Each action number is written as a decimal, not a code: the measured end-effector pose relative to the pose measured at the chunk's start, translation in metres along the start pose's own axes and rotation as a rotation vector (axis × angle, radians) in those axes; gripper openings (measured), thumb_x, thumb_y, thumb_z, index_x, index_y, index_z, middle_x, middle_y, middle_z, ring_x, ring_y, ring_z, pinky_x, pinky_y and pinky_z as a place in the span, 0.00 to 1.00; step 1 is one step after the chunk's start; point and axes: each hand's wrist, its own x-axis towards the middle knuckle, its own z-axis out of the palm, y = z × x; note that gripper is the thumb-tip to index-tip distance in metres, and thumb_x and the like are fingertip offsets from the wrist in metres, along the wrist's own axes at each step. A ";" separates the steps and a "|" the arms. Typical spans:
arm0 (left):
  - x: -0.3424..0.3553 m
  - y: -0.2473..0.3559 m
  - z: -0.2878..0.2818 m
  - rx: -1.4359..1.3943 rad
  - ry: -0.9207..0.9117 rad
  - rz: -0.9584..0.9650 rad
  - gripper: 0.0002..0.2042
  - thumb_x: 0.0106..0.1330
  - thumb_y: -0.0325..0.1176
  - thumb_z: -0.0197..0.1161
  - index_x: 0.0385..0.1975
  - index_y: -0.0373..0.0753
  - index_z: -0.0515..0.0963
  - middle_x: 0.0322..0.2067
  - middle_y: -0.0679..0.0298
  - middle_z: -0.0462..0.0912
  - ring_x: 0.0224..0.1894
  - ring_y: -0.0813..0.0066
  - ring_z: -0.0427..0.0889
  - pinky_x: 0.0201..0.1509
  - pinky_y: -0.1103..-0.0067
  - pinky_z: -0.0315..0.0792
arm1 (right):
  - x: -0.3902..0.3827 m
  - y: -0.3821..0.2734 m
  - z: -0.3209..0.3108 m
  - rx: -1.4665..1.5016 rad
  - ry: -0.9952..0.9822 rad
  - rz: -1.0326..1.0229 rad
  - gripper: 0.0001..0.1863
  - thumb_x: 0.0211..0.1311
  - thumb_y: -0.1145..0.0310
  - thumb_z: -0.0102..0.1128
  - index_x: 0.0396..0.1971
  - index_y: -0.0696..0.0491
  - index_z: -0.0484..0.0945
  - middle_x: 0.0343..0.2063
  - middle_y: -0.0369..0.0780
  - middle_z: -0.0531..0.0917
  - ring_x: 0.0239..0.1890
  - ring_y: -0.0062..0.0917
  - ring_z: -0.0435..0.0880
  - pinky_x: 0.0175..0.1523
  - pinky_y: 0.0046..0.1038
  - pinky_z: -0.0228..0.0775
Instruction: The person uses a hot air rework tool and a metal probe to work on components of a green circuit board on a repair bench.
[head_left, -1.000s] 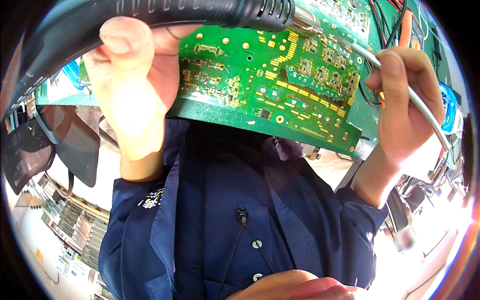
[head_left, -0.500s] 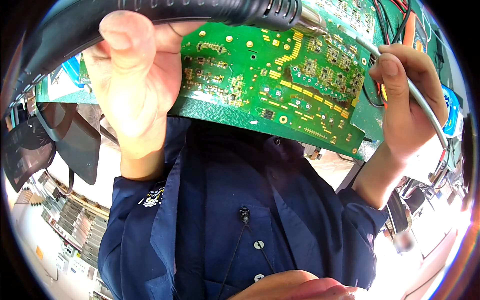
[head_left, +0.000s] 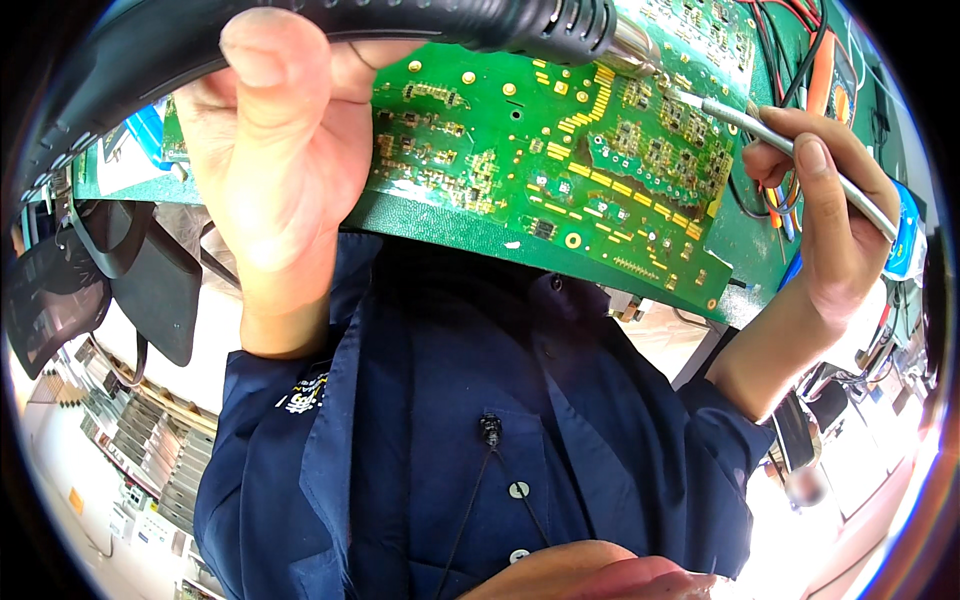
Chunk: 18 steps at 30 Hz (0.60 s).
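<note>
My left hand (head_left: 285, 165) is wrapped round a black hot-air gun (head_left: 480, 24), which reaches across the top of the view. Its metal nozzle (head_left: 636, 46) points at the far right part of a large green circuit board (head_left: 470, 105), close over the small parts there. Pinched in my right hand (head_left: 840, 190) is a slim grey tool (head_left: 745, 120) with a pale pointed tip, whose exact kind I cannot make out. That tip is over the board just to the right of the nozzle. Whether it touches a part cannot be seen.
Under the board lies a green work mat (head_left: 745, 245). Red and black cables (head_left: 800, 40) and an orange-edged meter (head_left: 825, 75) are at the far right. A blue object (head_left: 906, 235) sits beyond my right hand. Black chair parts (head_left: 160, 290) stand at the left.
My right hand has shifted slightly right and nearer to me, bringing the grey tool's tip down across the board. The hot-air gun and my left hand have edged slightly right.
</note>
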 end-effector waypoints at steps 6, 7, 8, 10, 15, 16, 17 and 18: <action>0.001 0.001 0.000 0.023 0.000 0.008 0.35 0.73 0.57 0.57 0.71 0.42 0.55 0.60 0.53 0.74 0.65 0.47 0.75 0.72 0.56 0.71 | -0.004 -0.004 0.007 -0.083 0.032 -0.063 0.12 0.71 0.75 0.60 0.45 0.67 0.85 0.36 0.47 0.89 0.37 0.27 0.90 0.46 0.24 0.80; 0.000 0.002 0.003 0.022 0.018 0.004 0.35 0.74 0.57 0.57 0.71 0.42 0.55 0.60 0.53 0.74 0.65 0.47 0.75 0.72 0.56 0.71 | -0.006 -0.004 0.006 -0.109 0.012 -0.083 0.11 0.71 0.76 0.60 0.45 0.67 0.85 0.37 0.47 0.89 0.37 0.28 0.90 0.47 0.24 0.81; 0.001 0.002 0.003 0.019 0.015 0.007 0.35 0.74 0.56 0.57 0.71 0.41 0.55 0.60 0.52 0.74 0.65 0.47 0.75 0.72 0.56 0.71 | -0.006 -0.004 0.006 -0.118 0.000 -0.125 0.11 0.71 0.76 0.60 0.46 0.67 0.85 0.38 0.48 0.89 0.38 0.28 0.91 0.47 0.24 0.81; 0.001 0.002 0.000 0.019 -0.009 0.019 0.35 0.74 0.56 0.57 0.71 0.41 0.55 0.61 0.52 0.74 0.65 0.47 0.75 0.73 0.56 0.71 | -0.005 -0.002 0.006 -0.134 -0.027 -0.211 0.11 0.71 0.77 0.60 0.46 0.68 0.84 0.40 0.49 0.89 0.40 0.30 0.91 0.47 0.24 0.82; -0.002 0.004 -0.002 -0.031 0.086 -0.062 0.35 0.74 0.56 0.57 0.71 0.41 0.55 0.61 0.52 0.74 0.65 0.47 0.75 0.73 0.56 0.71 | -0.006 0.005 0.007 -0.083 -0.026 -0.196 0.13 0.73 0.75 0.58 0.49 0.69 0.83 0.39 0.50 0.89 0.40 0.30 0.91 0.49 0.25 0.81; 0.000 0.003 -0.003 -0.003 0.033 -0.020 0.35 0.74 0.56 0.57 0.71 0.41 0.55 0.61 0.52 0.74 0.65 0.47 0.75 0.73 0.56 0.71 | -0.005 0.006 0.008 -0.065 -0.024 -0.204 0.14 0.73 0.74 0.58 0.49 0.69 0.83 0.39 0.50 0.89 0.40 0.29 0.90 0.50 0.25 0.81; 0.002 0.004 0.000 -0.005 0.019 -0.013 0.35 0.74 0.56 0.58 0.71 0.41 0.55 0.60 0.52 0.74 0.65 0.47 0.75 0.73 0.56 0.71 | -0.005 0.007 0.008 -0.046 -0.021 -0.210 0.14 0.74 0.74 0.57 0.50 0.69 0.83 0.39 0.50 0.89 0.40 0.28 0.90 0.50 0.25 0.80; 0.004 0.005 0.003 -0.007 0.007 -0.006 0.35 0.74 0.56 0.58 0.71 0.41 0.55 0.60 0.52 0.74 0.65 0.46 0.75 0.73 0.56 0.71 | -0.004 0.008 0.008 -0.028 -0.018 -0.217 0.15 0.74 0.73 0.57 0.50 0.69 0.82 0.39 0.50 0.89 0.40 0.28 0.90 0.50 0.25 0.80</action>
